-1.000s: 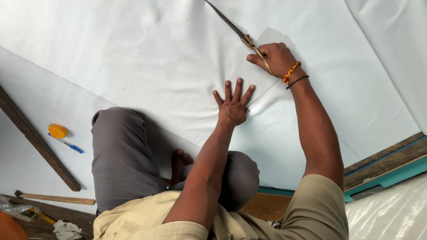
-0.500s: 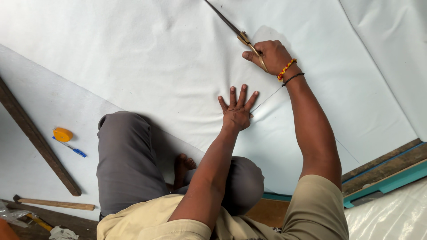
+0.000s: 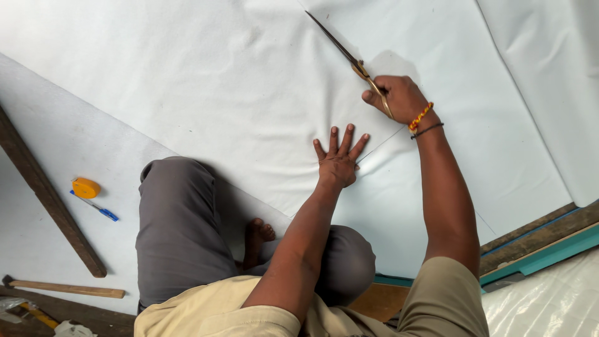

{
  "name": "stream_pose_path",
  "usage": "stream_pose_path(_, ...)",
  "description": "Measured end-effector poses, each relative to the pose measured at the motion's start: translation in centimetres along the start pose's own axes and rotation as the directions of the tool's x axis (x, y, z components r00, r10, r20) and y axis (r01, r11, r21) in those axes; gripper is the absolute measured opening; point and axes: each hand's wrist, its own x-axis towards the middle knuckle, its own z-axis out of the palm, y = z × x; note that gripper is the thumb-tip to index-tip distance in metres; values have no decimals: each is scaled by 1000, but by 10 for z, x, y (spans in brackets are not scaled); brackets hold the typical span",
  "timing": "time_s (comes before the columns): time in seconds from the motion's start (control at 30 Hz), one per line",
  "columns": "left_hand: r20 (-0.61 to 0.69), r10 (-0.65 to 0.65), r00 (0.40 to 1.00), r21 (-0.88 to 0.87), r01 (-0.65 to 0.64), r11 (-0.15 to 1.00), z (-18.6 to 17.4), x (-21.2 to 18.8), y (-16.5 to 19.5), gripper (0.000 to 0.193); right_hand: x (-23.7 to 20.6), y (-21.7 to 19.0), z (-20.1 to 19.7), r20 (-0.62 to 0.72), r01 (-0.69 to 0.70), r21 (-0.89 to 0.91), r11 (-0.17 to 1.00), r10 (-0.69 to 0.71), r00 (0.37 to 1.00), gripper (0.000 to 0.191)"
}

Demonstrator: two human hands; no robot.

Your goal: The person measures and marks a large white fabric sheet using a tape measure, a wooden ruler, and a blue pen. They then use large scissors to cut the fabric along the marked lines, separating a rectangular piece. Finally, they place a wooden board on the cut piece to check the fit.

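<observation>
- The right hand (image 3: 399, 98) is gripping the handles of a pair of long scissors (image 3: 346, 55), fingers curled closed through the loops.
- The scissors' blades are pointing away from the person, up across the white sheet (image 3: 237, 81), and lying at the end of a slit running back toward the person.
- The left hand (image 3: 340, 159) is pressing flat on the sheet, palm down and fingers spread open, just beside the slit and near the right hand.
- The person is sitting cross-legged on the sheet in grey trousers, a bare foot (image 3: 257, 236) showing between the knees.
- An orange tape measure (image 3: 85, 187) and a blue pen (image 3: 95, 206) are lying just beside each other near the sheet's left edge, next to a dark wooden strip (image 3: 47, 196).
</observation>
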Motion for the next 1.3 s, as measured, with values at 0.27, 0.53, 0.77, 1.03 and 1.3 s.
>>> stream_pose_path(0.27, -11, 4, 1000, 16, -4, 1000, 2, 1, 0, 76, 28, -12, 6, -18, 41, -19, 999, -41, 999, 59)
stream_pose_path(0.53, 4, 19, 1000, -9, -19, 1000, 1, 4, -4, 79, 47, -25, 10, -41, -16, -85, 996, 13, 999, 66)
stream_pose_path(0.77, 1, 34, 999, -12, -34, 999, 2, 5, -7, 79, 57, -41, 11, -12, 18, -32, 999, -19, 1000, 65)
stream_pose_path(1.03, -20, 57, 998, -8, -57, 998, 6, 7, -13, 79, 81, -69, 15, -38, -80, -71, 994, 77, 996, 65)
stream_pose_path(1.3, -38, 87, 996, 10, -86, 996, 13, 12, -18, 80, 96, -85, 14, -31, 57, -19, 998, -58, 998, 61)
